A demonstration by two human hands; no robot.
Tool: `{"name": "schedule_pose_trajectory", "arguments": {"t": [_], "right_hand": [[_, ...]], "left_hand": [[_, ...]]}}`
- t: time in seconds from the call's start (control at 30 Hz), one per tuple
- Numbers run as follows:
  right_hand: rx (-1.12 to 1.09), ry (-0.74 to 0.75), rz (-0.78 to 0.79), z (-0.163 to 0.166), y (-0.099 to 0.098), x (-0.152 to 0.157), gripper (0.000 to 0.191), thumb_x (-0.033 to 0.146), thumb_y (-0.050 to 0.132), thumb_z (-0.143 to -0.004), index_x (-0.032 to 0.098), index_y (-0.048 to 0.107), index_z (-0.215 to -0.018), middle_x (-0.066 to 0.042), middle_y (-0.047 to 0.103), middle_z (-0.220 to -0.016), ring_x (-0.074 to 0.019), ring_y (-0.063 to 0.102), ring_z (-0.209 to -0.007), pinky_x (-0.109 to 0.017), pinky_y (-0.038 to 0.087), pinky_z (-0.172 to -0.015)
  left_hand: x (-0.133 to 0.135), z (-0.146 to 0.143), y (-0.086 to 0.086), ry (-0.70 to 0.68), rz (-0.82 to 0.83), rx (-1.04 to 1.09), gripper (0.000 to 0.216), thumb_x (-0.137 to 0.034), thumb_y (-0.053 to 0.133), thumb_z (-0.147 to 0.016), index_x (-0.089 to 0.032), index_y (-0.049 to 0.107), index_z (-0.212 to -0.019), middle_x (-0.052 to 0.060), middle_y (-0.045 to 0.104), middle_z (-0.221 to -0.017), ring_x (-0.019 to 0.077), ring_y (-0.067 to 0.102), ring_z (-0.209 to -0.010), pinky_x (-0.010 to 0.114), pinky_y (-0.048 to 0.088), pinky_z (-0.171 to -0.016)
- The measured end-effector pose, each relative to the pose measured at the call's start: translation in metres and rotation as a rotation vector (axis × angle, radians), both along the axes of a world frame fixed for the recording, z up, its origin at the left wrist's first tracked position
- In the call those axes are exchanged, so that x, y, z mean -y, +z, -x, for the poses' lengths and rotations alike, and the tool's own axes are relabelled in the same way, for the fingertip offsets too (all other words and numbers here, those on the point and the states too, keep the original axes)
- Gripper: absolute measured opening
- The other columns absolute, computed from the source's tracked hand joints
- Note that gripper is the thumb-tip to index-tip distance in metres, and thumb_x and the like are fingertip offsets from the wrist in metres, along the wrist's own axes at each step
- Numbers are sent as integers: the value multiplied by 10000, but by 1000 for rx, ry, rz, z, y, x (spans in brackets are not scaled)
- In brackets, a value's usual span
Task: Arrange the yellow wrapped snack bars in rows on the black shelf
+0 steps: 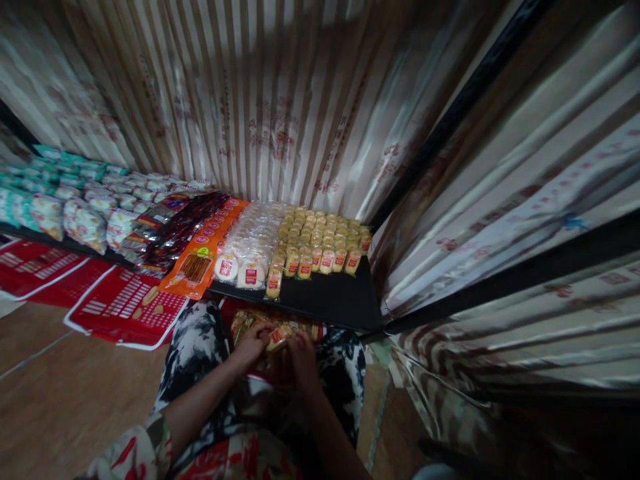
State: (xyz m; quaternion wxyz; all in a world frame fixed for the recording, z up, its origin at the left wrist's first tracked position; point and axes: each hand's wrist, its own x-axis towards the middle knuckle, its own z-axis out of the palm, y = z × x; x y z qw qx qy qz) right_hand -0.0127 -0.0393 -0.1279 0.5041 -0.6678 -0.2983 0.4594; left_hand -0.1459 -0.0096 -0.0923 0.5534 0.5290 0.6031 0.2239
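Note:
My left hand and my right hand meet low in the middle of the head view, over my lap. Both have their fingers pinched on one small yellow snack packet. Under them lies a heap of the same yellow packets in a bag between my knees. Just beyond, a black shelf carries rows of yellow packets with red labels, and one packet lies alone nearest the front edge.
White round packets, an orange packet, dark wrappers and pale bagged snacks line the shelf to the left. Red printed boxes lie on the wooden floor. Striped curtains hang behind and at right.

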Motion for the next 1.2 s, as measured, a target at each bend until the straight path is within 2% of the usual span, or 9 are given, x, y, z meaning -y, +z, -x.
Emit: {"name": "schedule_pose_trajectory", "arguments": {"t": [0.1,0.2,0.33,0.47,0.63,0.83,0.97,1.07,1.2], "right_hand": [[-85,51,-98,-16,30,4,363,417,596,-649,184,596,-927,-52,686,-861,-207,642,-777,-309,513,-665],[-155,163,-152,-29,56,3,359,402,605,-667,192,593,-958,-60,684,-901,-209,644,-807,-318,513,-694],[-122,206,-186,-40,73,-2,438,426,607,-686,189,552,-1051,-68,675,-925,-197,646,-815,-299,515,-681],[-34,131,-262,-50,76,-9,442,444,518,-782,181,502,-1137,-86,664,-970,-187,635,-870,-316,512,-751],[418,-63,-321,-79,76,-32,405,396,414,-841,159,522,-1152,-137,561,-1171,-208,548,-1051,-373,445,-893],[789,-126,-353,-117,75,-83,471,358,322,-870,138,445,-1268,-144,338,-1394,-243,275,-1297,-459,279,-1032],[859,-149,-333,-132,67,-115,500,356,322,-866,149,398,-1315,-122,230,-1453,-263,162,-1336,-492,219,-1048],[867,-116,-342,-135,61,-128,509,312,318,-865,129,366,-1336,-121,279,-1439,-257,164,-1336,-490,211,-1055],[875,-71,-321,-132,57,-131,493,285,323,-873,134,364,-1341,-118,311,-1430,-259,194,-1332,-502,235,-1044]], "left_hand": [[-8,-4,24,-58,19,139,370,-202,512,-746,-161,557,-1111,25,651,-933,124,596,-787,205,463,-690],[-17,-14,44,-221,-57,164,389,-262,572,-718,-150,569,-1090,19,632,-910,111,565,-754,198,439,-682],[-30,-32,63,-336,-144,91,509,-251,587,-697,-144,512,-1188,-6,597,-815,96,512,-672,196,403,-621],[-43,-46,80,-393,-183,79,439,-247,582,-691,-146,547,-1117,-21,566,-764,90,490,-645,188,392,-599],[-63,-61,97,-308,-277,65,330,-256,568,-693,-157,555,-1007,-35,542,-713,82,465,-586,179,379,-544],[-96,-93,117,-270,-344,45,318,-213,572,-672,-154,564,-984,-39,543,-686,96,496,-601,194,403,-572],[-127,-123,137,-208,-435,-27,368,-175,565,-687,-152,559,-1054,-23,558,-718,100,519,-637,192,407,-597],[-153,-150,149,-175,-515,-87,387,-179,585,-693,-156,563,-1079,2,582,-797,104,533,-678,200,413,-633],[-184,-194,159,-152,-587,-91,395,-186,593,-716,-153,543,-1107,17,605,-852,118,555,-736,227,430,-709]]}}
